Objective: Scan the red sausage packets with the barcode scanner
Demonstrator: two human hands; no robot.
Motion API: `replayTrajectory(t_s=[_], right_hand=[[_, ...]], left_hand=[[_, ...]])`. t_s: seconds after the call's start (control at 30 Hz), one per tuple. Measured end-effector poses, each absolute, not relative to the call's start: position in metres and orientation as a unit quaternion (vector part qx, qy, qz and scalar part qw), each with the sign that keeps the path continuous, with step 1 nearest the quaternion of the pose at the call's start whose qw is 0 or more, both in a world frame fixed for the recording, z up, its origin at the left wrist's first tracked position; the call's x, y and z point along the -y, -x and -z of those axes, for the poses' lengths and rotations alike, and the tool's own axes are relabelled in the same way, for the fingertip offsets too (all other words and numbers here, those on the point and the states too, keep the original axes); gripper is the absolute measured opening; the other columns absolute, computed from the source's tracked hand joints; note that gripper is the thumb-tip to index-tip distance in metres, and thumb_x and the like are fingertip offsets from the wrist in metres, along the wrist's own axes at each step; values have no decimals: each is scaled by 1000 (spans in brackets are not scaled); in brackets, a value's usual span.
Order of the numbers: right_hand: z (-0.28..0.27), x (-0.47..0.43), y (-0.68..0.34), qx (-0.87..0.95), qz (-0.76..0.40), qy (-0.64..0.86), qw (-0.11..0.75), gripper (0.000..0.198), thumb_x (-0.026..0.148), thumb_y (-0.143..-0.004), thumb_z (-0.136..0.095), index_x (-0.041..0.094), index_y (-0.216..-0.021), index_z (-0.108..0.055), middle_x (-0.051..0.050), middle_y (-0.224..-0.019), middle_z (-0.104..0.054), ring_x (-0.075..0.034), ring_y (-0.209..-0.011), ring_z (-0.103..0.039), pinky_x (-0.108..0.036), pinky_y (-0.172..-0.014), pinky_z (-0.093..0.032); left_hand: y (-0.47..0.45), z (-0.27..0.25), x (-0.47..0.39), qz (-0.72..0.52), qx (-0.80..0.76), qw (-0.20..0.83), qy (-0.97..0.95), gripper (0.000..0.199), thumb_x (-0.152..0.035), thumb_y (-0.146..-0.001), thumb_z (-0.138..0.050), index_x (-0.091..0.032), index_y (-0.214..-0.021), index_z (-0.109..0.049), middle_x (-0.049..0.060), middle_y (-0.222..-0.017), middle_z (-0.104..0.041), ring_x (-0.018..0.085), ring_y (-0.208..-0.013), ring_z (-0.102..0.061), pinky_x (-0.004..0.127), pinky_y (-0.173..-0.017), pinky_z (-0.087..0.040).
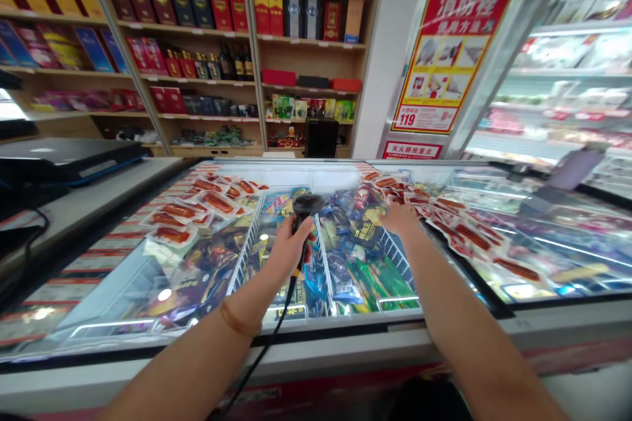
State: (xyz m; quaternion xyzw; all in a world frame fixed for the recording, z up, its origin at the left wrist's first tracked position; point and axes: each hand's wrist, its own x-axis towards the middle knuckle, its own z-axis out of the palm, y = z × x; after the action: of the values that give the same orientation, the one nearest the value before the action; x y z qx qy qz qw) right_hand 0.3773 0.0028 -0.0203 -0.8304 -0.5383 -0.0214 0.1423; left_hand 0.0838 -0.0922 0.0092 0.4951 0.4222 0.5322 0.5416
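Left hand (288,247) clamped round corded scanner (305,205), right hand (402,218) flat, empty, on packets (363,237): cable (269,335) likely snagging freezer rim (345,332), tugging scanner off aim.

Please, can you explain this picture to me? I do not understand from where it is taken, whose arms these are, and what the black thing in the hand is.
The picture comes from a camera worn on a person's head, looking forward and down, so the two bare arms are that person's own. There is no robot.

The left hand grips a black handheld scanner; its cable runs down toward the camera. The right hand reaches into an open chest freezer and rests on the packets there; whether it grips one cannot be told.

The freezer holds colourful frozen food packets between white wire dividers. Red sausage pictures run along its sliding glass lids.

Behind stand wooden shelves with boxes and bottles, a red and yellow poster, and a tall refrigerated display at the right. A counter lies at the left.
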Motion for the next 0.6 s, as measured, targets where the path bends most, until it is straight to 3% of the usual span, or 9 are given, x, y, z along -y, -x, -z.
replayTrajectory(t_s=[0.1,0.33,0.47,0.6], right_hand=[[25,-9,-379,579,40,806,116,56,37,-88,-58,0,-129,-56,-33,-128,-57,-44,-129,-50,-53,-105,-37],[22,-7,-368,619,36,770,149,39,34,-85,-61,11,-116,-65,-24,-109,-69,-36,-110,-65,-44,-91,-50],[14,0,-385,577,55,787,213,36,30,-83,-63,12,-113,-68,-26,-117,-65,-45,-116,-60,-60,-93,-45],[20,-2,-408,523,22,822,224,20,18,-74,-68,15,-93,-73,-24,-117,-64,-50,-114,-59,-70,-89,-43]], left_hand=[[-80,-4,92,-522,-419,553,-496,54,-67,-71,-68,-23,-90,-44,-6,-66,-60,8,-35,-49,22,-34,-37],[-81,-4,90,-519,-420,540,-513,53,-67,-73,-68,-23,-90,-43,-6,-66,-60,8,-35,-48,21,-33,-37],[-79,-3,90,-520,-425,533,-515,53,-67,-74,-66,-23,-90,-44,-6,-68,-61,8,-36,-49,22,-34,-37],[-79,-6,92,-520,-422,532,-518,53,-67,-73,-67,-22,-89,-43,-5,-67,-60,8,-36,-49,22,-34,-37]])
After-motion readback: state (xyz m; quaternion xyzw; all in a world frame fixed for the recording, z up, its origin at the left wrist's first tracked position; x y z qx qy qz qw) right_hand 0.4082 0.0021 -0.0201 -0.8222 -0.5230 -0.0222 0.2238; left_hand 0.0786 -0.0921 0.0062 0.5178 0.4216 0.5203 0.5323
